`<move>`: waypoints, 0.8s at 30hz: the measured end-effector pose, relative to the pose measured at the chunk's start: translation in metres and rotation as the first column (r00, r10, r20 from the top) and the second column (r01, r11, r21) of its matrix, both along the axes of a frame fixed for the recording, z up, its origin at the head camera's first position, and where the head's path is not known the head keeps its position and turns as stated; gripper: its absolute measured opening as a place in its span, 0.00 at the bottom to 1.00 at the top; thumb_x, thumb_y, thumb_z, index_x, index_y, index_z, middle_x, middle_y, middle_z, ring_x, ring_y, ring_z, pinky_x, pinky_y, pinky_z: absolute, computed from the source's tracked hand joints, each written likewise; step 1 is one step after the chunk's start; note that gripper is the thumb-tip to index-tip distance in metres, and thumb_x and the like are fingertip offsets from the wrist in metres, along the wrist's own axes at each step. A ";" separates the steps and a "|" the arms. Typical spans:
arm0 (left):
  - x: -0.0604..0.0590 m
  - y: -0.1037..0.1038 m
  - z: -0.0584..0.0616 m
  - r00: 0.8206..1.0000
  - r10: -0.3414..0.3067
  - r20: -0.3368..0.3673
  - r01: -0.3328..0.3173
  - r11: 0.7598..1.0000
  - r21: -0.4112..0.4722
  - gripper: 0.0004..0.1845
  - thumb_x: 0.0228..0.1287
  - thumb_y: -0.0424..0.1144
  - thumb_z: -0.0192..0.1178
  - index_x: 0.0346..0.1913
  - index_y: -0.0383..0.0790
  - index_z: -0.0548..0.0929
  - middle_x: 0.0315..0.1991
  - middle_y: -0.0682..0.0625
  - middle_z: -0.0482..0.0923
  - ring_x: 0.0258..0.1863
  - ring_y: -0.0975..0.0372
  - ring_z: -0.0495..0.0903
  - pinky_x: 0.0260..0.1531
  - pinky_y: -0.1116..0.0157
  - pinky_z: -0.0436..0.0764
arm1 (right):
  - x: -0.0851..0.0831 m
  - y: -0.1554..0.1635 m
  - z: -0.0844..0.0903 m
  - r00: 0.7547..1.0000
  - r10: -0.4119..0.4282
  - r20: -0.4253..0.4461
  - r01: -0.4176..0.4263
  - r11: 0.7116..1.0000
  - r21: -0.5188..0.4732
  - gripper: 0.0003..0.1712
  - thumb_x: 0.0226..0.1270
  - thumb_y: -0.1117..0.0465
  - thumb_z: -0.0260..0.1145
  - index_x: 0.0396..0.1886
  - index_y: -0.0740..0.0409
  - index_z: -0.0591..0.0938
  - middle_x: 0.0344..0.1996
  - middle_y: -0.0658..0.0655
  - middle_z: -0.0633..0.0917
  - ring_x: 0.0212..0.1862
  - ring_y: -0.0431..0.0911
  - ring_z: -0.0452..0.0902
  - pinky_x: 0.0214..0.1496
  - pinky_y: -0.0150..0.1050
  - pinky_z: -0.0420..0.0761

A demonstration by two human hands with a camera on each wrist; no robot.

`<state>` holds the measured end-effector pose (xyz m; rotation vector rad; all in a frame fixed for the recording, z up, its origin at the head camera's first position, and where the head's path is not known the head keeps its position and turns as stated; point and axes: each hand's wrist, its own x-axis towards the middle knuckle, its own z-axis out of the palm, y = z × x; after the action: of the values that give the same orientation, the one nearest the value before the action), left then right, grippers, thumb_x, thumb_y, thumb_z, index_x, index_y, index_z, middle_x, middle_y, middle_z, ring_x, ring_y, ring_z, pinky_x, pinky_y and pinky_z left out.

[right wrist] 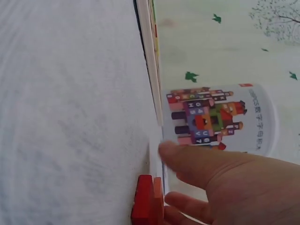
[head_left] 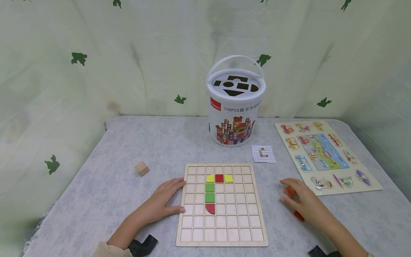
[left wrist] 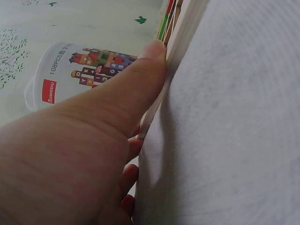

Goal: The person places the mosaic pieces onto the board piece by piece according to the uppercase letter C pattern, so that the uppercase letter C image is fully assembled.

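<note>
Wooden grid board (head_left: pixel 221 228) lies flat on the counter, holding yellow, red, green tiles; red blocks (head_left: pixel 290 191) lie just right of it.

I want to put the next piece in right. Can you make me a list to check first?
1. Left hand steadies the grid board: ok.
2. Right hand has red pieces under its fingers: ok.
3. Pattern card in view: ok.
4. Empty squares beside the dark red piece: ok.
5. Shape of the red pieces matches the card: cannot tell.
</note>
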<state>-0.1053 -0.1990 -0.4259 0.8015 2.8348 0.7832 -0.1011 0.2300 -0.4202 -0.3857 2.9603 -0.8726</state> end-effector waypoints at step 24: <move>0.001 0.000 0.000 1.000 0.005 -0.012 -0.005 1.000 0.018 0.41 0.43 0.60 0.55 0.60 0.46 0.57 0.60 0.54 0.52 0.59 0.59 0.49 0.53 0.55 0.50 | -0.001 -0.003 0.000 0.998 0.035 -0.057 -0.036 0.999 -0.022 0.19 0.47 0.57 0.64 0.42 0.52 0.76 0.38 0.48 0.76 0.42 0.42 0.69 0.41 0.41 0.70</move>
<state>-0.1042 -0.1988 -0.4259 0.8047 2.8452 0.8083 -0.1016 0.2271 -0.4203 -0.4696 2.9866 -0.9084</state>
